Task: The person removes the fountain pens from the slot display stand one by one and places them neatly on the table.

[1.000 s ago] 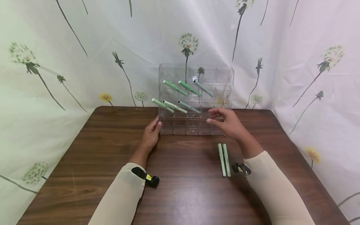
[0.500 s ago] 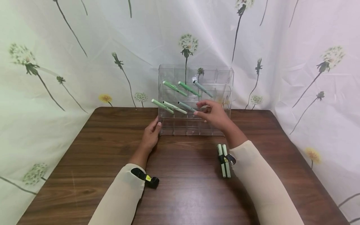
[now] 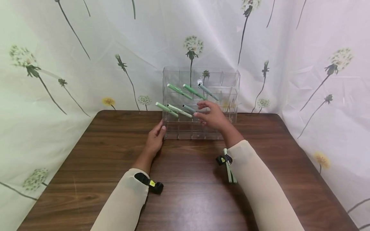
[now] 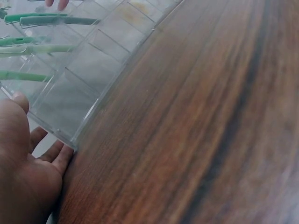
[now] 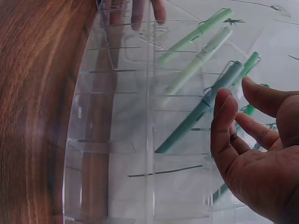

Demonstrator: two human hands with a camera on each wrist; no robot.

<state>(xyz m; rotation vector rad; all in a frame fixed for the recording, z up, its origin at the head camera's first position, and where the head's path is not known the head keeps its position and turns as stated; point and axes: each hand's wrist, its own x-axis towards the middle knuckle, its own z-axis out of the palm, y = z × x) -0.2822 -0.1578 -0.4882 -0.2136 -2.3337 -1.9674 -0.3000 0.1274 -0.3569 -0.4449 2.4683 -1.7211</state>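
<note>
A clear acrylic pen rack (image 3: pixel 185 134) stands at the back of the table, with several green and blue-grey pens slanting in its compartments. My left hand (image 3: pixel 155 140) holds the rack's left side, thumb in front and fingers behind the wall. At the rack's middle tier, my right hand (image 3: pixel 213 117) has thumb and fingers spread apart around a blue-grey pen (image 5: pixel 201 112). In the right wrist view the fingertips overlap its cap end; contact is unclear. Left of it rest a pale green pen (image 3: pixel 179 110) and a brighter green pen (image 3: pixel 167 109).
Two pale green pens (image 3: pixel 228 173) lie side by side on the brown wooden table (image 3: pixel 185 199), partly hidden under my right wrist and its strap. A dandelion-print curtain (image 3: pixel 138 48) hangs behind and beside the table.
My right hand has moved left across the rack from its right part to the blue-grey pen in the middle tier. The left hand stays at the rack's side.
</note>
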